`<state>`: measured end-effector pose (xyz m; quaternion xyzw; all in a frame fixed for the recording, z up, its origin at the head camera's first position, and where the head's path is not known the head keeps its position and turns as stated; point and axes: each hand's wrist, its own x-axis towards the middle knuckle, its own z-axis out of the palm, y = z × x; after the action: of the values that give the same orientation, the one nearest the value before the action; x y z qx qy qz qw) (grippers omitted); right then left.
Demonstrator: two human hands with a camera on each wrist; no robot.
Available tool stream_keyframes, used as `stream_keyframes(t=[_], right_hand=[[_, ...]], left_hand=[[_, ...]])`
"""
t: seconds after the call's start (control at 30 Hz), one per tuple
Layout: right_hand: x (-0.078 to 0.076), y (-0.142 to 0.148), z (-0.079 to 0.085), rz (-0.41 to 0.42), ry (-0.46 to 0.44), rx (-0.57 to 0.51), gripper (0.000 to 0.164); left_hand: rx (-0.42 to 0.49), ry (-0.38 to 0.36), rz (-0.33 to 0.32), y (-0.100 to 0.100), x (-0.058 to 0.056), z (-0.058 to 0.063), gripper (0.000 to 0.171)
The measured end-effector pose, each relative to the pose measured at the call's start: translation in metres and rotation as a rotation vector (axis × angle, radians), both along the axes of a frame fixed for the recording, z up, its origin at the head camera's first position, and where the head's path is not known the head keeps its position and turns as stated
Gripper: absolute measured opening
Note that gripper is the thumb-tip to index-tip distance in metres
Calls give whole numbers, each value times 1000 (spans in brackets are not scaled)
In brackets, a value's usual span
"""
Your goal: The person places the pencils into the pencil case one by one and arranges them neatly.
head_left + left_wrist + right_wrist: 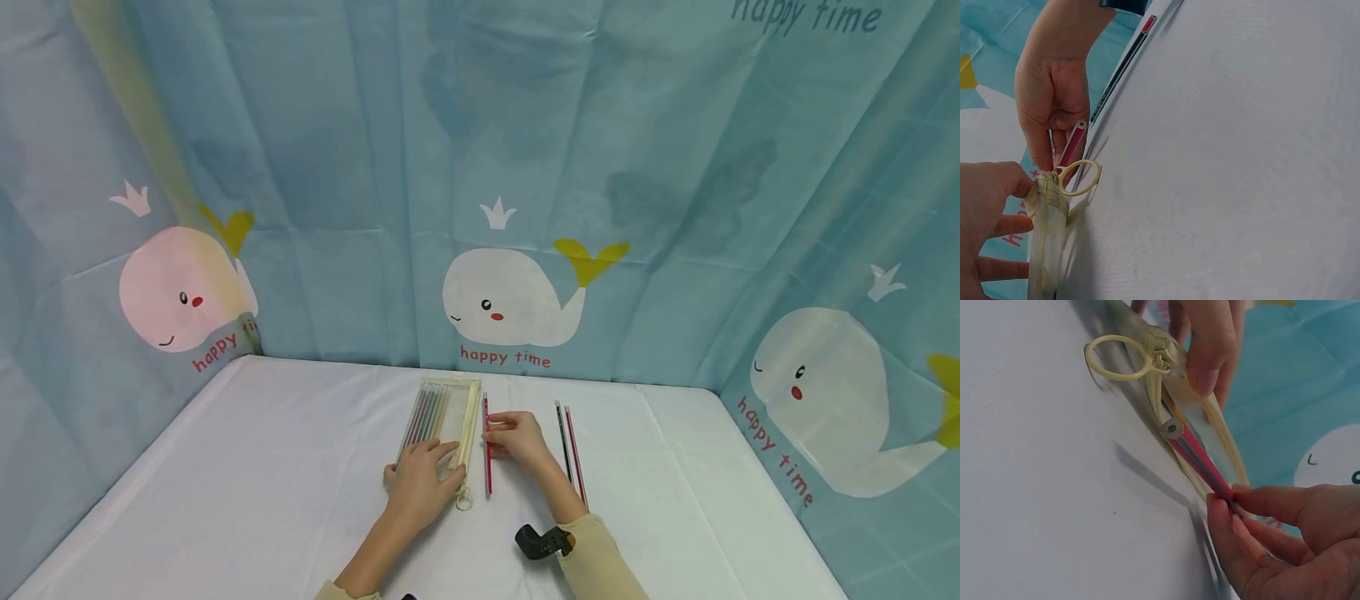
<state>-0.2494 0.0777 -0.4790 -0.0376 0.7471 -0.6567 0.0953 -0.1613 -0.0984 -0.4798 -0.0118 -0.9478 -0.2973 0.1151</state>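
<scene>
A clear pencil case (471, 417) with a pale yellow zip edge lies on the table, several pencils (426, 412) showing through it. My left hand (422, 485) is spread over its near half, thumb and fingers gripping the edges. In the right wrist view the zip side (1225, 434) gapes apart beside the left thumb. My right hand (519, 437) pinches a red striped pencil (1200, 459) between thumb and fingertips. That pencil runs alongside the zip side, its flat end toward me. A yellow pull ring (1116, 375) hangs at the case's near corner.
To the right of the right hand lie a dark pencil (562, 433) and another red pencil (575, 450), side by side, partly behind the forearm. A white cloth (285, 467) covers the table. Blue curtains (337, 167) with printed whales stand behind and at both sides.
</scene>
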Motion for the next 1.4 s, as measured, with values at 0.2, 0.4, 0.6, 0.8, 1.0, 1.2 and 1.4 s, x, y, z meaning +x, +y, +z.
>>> stream_keyframes(t=[0.2, 0.4, 0.6, 0.8, 1.0, 1.2, 1.4], right_hand=[[-3, -7, 0, 18, -5, 11, 37], [-9, -13, -1, 30, 0, -5, 37], [-13, -19, 0, 26, 8, -6, 37], [-17, -25, 2, 16, -8, -8, 37], [-19, -31, 2, 7, -10, -35, 38], [-22, -35, 0, 30, -10, -54, 39], [-24, -37, 2, 37, -14, -60, 39]], left_hand=[[10, -3, -2, 0, 0, 0, 38], [4, -1, 1, 0, 0, 0, 38], [5, 7, 1, 0, 0, 0, 38], [11, 10, 3, 0, 0, 0, 37], [19, -4, 6, 0, -1, 0, 38], [26, 0, 11, -1, -1, 1, 38], [44, 22, 11, -1, 0, 1, 37]])
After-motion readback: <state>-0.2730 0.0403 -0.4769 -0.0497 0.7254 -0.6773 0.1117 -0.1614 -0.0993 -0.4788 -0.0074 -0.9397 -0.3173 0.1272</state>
